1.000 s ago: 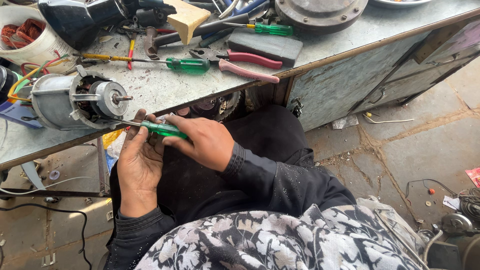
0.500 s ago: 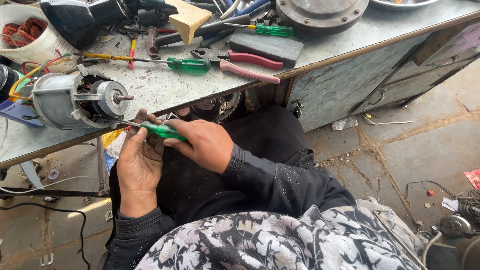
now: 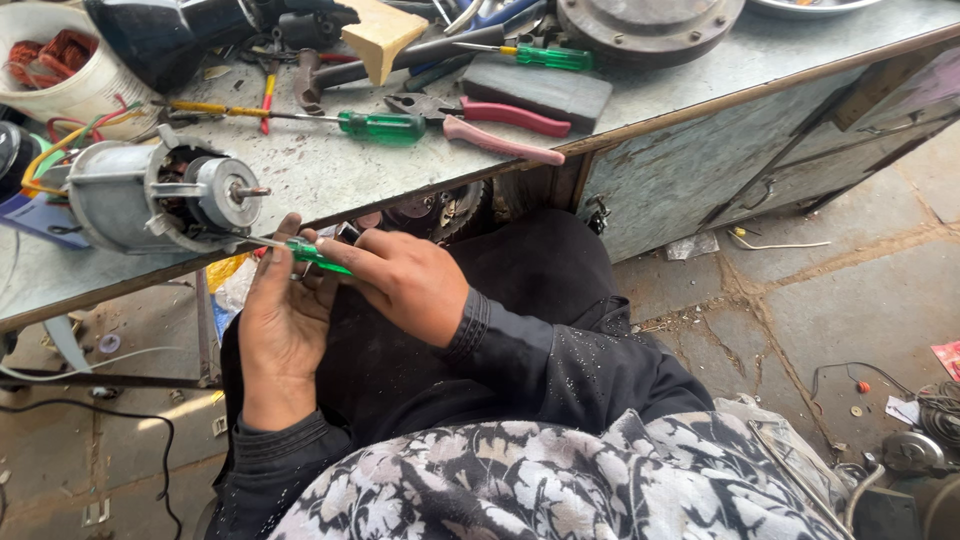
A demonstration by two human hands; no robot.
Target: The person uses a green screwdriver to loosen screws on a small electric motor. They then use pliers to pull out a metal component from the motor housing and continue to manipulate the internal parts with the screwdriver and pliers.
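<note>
— What do we have at the far left?

— A white plastic tub holding copper-red wire coils (image 3: 55, 62), cut off by the frame edge. Next to it on the grey metal workbench (image 3: 700, 85) lies the grey cylindrical electric motor with its end open and shaft sticking out (image 3: 160, 198); its left end runs into a tangle of coloured wires we cannot sort out.

— And our hands?

— Our left hand (image 3: 283, 325) sits just below the bench edge, fingers curled around the small green-handled screwdriver (image 3: 315, 254). Our right hand (image 3: 405, 283) closes on the same handle from the other side, so most of the handle is hidden. Only a green stretch and the thin shaft show, the tip reaching the motor's housing; we cannot tell whether it touches.

— Further right?

— On the bench top, a long green-handled screwdriver with a yellow shaft sleeve (image 3: 300, 117), then red-handled pliers (image 3: 490, 125), and a dark flat rectangular block (image 3: 545, 88). A round grey metal cover with bolt holes (image 3: 650, 18) is cropped at the top. At the lower right corner, on the stone floor, some dark machine parts stay too cut off to identify.
</note>
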